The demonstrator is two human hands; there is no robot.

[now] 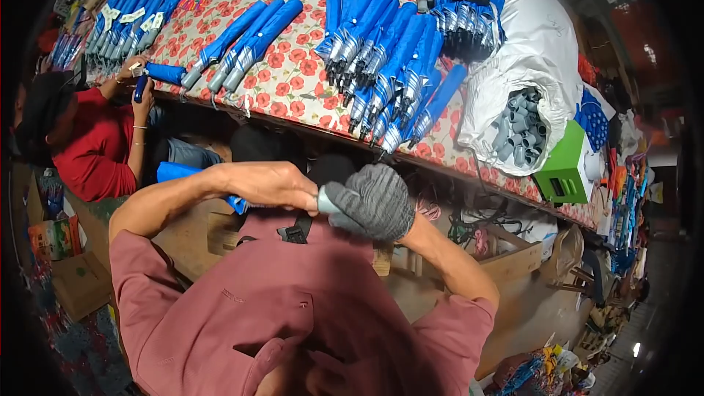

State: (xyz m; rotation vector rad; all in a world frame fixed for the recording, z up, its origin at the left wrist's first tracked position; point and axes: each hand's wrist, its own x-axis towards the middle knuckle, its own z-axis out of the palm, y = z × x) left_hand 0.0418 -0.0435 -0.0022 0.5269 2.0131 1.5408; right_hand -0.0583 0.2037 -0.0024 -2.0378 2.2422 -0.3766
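My bare left hand (275, 185) is closed, palm down, around the left end of a light grey umbrella handle (324, 201) in front of my waist. Against the handle's other end, my right hand (372, 203), in a dark grey knit glove, is wrapped tight. Blue umbrella fabric (176, 171) shows past my left forearm, and a bit more sticks out below it. Whether this fabric joins the handle is hidden by my arm and hand. Just beyond my hands, on the table, lies a pile of folded blue umbrellas (400, 51) with bare dark ends toward me.
Three blue umbrellas with grey handles (242, 44) lie on the flowered tablecloth (293, 92). A white sack (480, 114) of grey handles (522, 128) rests at right, beside a green box (565, 169). At left, a co-worker in red (95, 143) handles a blue umbrella (165, 73).
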